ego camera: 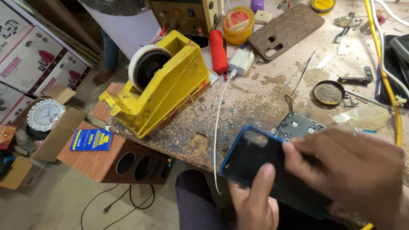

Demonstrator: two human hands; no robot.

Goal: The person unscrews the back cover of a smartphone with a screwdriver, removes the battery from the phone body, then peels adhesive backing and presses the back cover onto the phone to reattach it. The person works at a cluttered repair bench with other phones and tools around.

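A dark phone with a blue rim (251,155) lies back-up over the front edge of the worn workbench (260,91). My left hand (255,200) grips it from below, thumb pressed on its back. My right hand (353,170) covers its right half, fingertips on the back panel. An opened phone frame with circuit parts (298,125) lies just behind it on the bench.
A yellow tape dispenser (159,83) stands at the bench's left corner. Tweezers (298,74), a round tin (328,93), a brown phone case (285,30), a white charger with cable (240,61) and a red cylinder (218,51) lie behind. A wooden speaker box (123,159) sits on the floor.
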